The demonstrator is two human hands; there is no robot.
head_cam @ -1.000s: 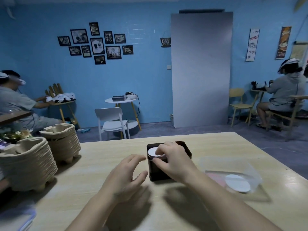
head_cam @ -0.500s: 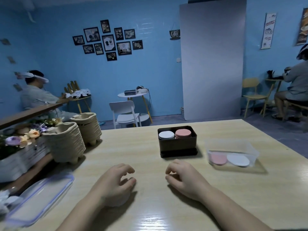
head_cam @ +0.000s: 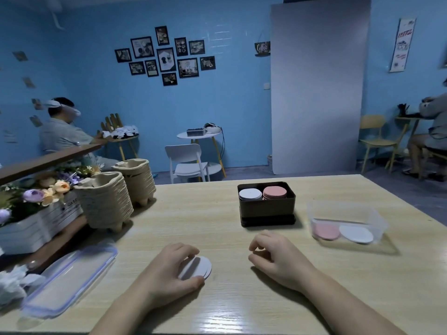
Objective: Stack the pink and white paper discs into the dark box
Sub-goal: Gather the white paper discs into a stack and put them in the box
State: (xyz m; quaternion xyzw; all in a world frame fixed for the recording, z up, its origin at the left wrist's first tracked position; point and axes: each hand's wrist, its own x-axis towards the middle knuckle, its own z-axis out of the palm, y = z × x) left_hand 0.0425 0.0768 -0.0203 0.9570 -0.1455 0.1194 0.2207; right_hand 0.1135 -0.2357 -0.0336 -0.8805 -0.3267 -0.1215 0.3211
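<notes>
Left hand [head_cam: 169,269] low over the bench [head_cam: 193,213], fingers [head_cam: 186,250] and thumb curled round a few white discs [head_cam: 197,267], right hand [head_cam: 275,257] loosely curled, empty; discs best squared edge-to-edge, then lowered flat onto the white stack [head_cam: 250,194] in the dark box [head_cam: 266,210].

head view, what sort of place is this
Probably a café-themed mock-up room: a coffee sign and coffee poster on the wall, stacked pulp cup carriers on the table, and a seated person wearing a headset.
</notes>
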